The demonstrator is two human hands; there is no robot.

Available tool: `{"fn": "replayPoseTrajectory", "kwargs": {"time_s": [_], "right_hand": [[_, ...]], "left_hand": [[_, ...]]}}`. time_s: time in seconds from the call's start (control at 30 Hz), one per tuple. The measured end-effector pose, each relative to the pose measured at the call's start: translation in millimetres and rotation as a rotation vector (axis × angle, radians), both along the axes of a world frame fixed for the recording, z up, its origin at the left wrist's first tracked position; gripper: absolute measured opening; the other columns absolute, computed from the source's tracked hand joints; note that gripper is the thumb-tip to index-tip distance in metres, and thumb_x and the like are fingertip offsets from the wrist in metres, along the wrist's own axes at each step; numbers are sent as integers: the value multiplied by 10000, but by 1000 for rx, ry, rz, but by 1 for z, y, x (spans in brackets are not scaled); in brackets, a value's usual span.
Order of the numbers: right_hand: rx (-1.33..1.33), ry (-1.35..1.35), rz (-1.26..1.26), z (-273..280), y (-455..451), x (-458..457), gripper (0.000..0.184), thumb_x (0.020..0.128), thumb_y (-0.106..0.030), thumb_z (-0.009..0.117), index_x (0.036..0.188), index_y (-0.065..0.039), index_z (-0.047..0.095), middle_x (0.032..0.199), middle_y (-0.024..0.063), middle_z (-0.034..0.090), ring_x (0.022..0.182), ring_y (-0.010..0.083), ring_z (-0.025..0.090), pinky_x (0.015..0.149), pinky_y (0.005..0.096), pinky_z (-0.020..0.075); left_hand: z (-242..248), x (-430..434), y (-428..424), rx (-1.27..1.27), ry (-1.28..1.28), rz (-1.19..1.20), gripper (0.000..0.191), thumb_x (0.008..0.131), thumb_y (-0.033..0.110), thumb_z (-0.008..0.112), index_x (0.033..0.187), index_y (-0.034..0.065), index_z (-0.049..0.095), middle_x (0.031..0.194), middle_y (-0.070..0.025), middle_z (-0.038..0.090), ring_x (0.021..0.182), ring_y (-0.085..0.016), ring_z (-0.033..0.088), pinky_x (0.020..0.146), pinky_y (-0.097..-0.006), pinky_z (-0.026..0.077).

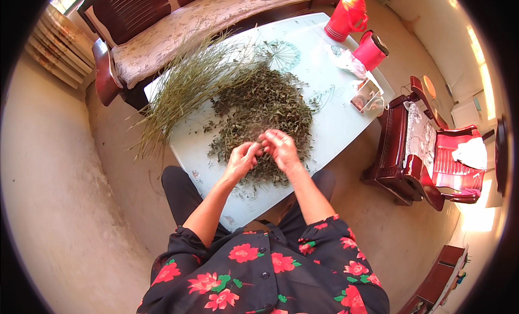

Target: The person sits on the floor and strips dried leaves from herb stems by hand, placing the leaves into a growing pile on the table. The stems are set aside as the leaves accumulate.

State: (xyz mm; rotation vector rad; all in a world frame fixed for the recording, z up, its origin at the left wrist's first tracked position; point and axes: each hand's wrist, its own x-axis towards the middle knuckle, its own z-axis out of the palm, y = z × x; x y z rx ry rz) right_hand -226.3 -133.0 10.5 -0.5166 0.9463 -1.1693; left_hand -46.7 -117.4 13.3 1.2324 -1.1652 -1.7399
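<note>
A heap of dried, dark green-brown leaves [275,107] lies on a pale glass-topped table [340,123]. Over its near part, my left hand [242,159] and my right hand [280,148] are close together, with bent fingers and thumbs nearly meeting. A small bit of dried plant seems to be between the fingertips, but it is too small and blurred to tell which hand grips it. To the left of the heap, a loose bundle of long, thin, bare stalks [182,87] lies across the table and hangs over its left edge.
A red thermos flask [346,18], a red canister [370,50], a crumpled plastic bag [346,62] and a clear-sided box [367,95] stand at the far right of the table. A cushioned wooden sofa [202,14] is behind it; a wooden armchair [421,152] is at right.
</note>
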Motion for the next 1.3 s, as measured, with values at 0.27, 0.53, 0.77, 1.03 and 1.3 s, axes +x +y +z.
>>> {"fn": "replayPoseTrajectory", "kwargs": {"time_s": [0.27, 0.53, 0.77, 1.03, 1.3], "right_hand": [[226, -172, -214, -35, 21, 10, 123, 981, -147, 685, 1070, -64, 664, 920, 59, 728, 695, 91, 664, 608, 214, 576], [-117, 553, -98, -30, -63, -38, 159, 998, -147, 642, 1020, 2, 692, 862, 34, 705, 694, 83, 645, 591, 228, 548], [-289, 1501, 51, -50, -170, -3, 239, 889, -263, 684, 1000, -59, 735, 938, 140, 718, 891, 322, 704, 793, 435, 555], [-311, 1183, -43, -52, -149, -25, 321, 943, -316, 713, 1012, -6, 764, 934, 95, 756, 761, 171, 680, 702, 316, 527], [7, 278, 39, -12, -95, -49, 311, 1054, -286, 589, 1196, -24, 678, 881, 38, 714, 610, 44, 558, 507, 196, 444]], "left_hand": [[-6, 14, 23, -39, -96, 47, 351, 1049, 291, 561, 813, 44, 642, 648, 42, 535, 597, -54, 466, 541, -239, 378], [65, 112, -76, -852, -647, 434, 240, 1070, 145, 511, 971, 3, 676, 829, -39, 649, 698, -107, 539, 622, -288, 451], [117, 170, -211, -1146, -1133, 531, 231, 1035, 193, 548, 1059, 10, 688, 949, -154, 627, 918, -366, 622, 805, -441, 499], [84, 181, -242, -969, -1405, 374, 314, 951, 247, 660, 1203, 59, 655, 1096, -134, 618, 1037, -337, 614, 868, -448, 513], [73, 116, -152, -1047, -803, 325, 184, 946, 85, 693, 1115, 11, 694, 910, -86, 647, 749, -188, 602, 670, -332, 503]]}}
